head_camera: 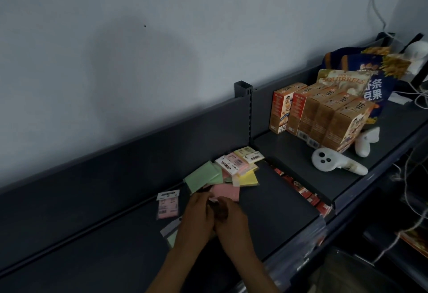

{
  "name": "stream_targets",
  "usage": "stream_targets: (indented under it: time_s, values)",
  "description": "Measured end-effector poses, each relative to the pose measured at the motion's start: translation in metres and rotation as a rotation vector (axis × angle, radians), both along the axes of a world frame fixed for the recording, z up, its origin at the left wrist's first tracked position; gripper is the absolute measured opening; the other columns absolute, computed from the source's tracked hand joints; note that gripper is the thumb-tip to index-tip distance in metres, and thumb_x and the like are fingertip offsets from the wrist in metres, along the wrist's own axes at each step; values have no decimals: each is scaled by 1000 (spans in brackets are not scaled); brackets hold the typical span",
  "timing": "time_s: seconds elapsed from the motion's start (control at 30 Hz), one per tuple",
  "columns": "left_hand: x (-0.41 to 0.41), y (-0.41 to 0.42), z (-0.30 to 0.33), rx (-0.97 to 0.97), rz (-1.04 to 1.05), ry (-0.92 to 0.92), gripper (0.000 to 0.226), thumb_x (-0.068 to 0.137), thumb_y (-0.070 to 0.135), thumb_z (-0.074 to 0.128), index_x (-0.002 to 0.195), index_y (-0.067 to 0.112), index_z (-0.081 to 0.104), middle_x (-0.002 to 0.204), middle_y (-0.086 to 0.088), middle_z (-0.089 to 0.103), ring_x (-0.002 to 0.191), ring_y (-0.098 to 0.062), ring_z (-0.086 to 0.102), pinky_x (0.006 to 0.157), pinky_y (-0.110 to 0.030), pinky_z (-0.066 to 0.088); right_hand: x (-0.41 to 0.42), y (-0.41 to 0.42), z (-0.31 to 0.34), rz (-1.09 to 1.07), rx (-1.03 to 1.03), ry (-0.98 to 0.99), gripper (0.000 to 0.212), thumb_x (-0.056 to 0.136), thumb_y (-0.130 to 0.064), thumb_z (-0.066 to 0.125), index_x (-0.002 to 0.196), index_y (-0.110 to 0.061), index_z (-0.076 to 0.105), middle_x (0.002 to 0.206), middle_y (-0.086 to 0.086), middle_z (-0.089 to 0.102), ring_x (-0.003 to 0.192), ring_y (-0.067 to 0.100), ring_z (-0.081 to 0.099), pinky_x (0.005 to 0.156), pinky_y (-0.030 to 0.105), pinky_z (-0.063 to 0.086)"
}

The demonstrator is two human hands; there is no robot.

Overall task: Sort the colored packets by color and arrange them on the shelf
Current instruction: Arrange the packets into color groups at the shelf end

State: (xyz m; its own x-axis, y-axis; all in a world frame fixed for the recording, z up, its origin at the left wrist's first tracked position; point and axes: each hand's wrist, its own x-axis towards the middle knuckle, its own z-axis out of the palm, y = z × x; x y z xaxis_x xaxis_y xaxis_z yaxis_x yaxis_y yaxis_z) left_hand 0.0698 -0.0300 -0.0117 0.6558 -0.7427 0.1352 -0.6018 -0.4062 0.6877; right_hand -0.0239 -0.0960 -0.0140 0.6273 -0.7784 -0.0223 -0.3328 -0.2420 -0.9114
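A loose pile of colored packets lies on the dark shelf [278, 211]: green ones [202, 176], yellow ones [249, 179], a pink one [228, 192], and labelled pink and yellow ones [234, 161] at the back. One pink labelled packet [168, 205] lies apart at the left. A green packet [172, 237] pokes out beneath my left hand [196, 218]. My right hand [231, 218] is pressed against the left one. Both pinch a small pale packet edge [213, 199] at the fingertips, just in front of the pile.
To the right, a raised shelf section [289, 153] holds orange snack boxes [324, 116], snack bags [361, 77] and two white controllers [333, 161]. Red packages [303, 190] show in the gap below. Cables hang at the far right. The shelf's back panel [115, 172] rises behind.
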Motion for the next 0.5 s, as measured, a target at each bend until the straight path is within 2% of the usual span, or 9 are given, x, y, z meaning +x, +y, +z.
stream_targets:
  time_s: [0.07, 0.1, 0.17, 0.2, 0.27, 0.4, 0.5]
  values:
    - [8, 12, -4, -20, 47, -19, 37, 95, -2, 48, 120, 22, 63, 120, 5, 55, 105, -2, 53, 84, -5, 37, 3, 6, -6, 55, -38, 48, 8, 84, -20, 70, 88, -26, 67, 86, -13, 66, 79, 5, 60, 70, 19, 48]
    - [14, 21, -8, -19, 89, -53, 40, 93, -4, 50, 119, 23, 64, 119, 5, 55, 108, -7, 52, 85, -8, 37, 5, 11, -9, 92, -48, 90, 13, 81, -29, 72, 92, -26, 67, 93, -10, 66, 86, 7, 60, 74, 24, 50]
    - [24, 39, -15, 3, 187, -142, 45, 90, -6, 55, 124, 20, 63, 125, 2, 53, 116, -16, 47, 91, -24, 44, 10, 17, -16, 172, -143, 217, 41, 78, -45, 74, 113, -26, 65, 116, -5, 59, 110, 16, 52, 90, 31, 48]
    - [28, 47, -19, 26, 217, -189, 45, 89, -6, 57, 126, 19, 63, 127, 0, 53, 116, -19, 46, 90, -31, 48, 12, 19, -17, 191, -177, 279, 51, 79, -47, 74, 123, -26, 61, 125, -3, 54, 120, 19, 45, 97, 33, 44]
    - [34, 57, -25, 88, 227, -241, 40, 89, -1, 62, 124, 17, 65, 125, -3, 56, 110, -21, 48, 87, -38, 52, 14, 22, -16, 205, -209, 360, 56, 85, -48, 70, 134, -26, 55, 136, 1, 47, 129, 23, 38, 106, 35, 38]
    - [39, 63, -32, 140, 196, -275, 26, 87, -1, 66, 100, 19, 76, 97, -4, 63, 89, -20, 54, 74, -34, 49, 16, 25, -17, 195, -256, 409, 52, 91, -46, 65, 138, -26, 53, 137, 2, 50, 129, 23, 40, 108, 34, 34]
    - [34, 62, -30, 141, 207, -240, 26, 90, -2, 60, 82, 21, 69, 85, 0, 59, 84, -16, 52, 69, -32, 46, 17, 25, -15, 201, -264, 403, 50, 93, -45, 65, 137, -25, 53, 136, 2, 50, 128, 22, 41, 108, 33, 34]
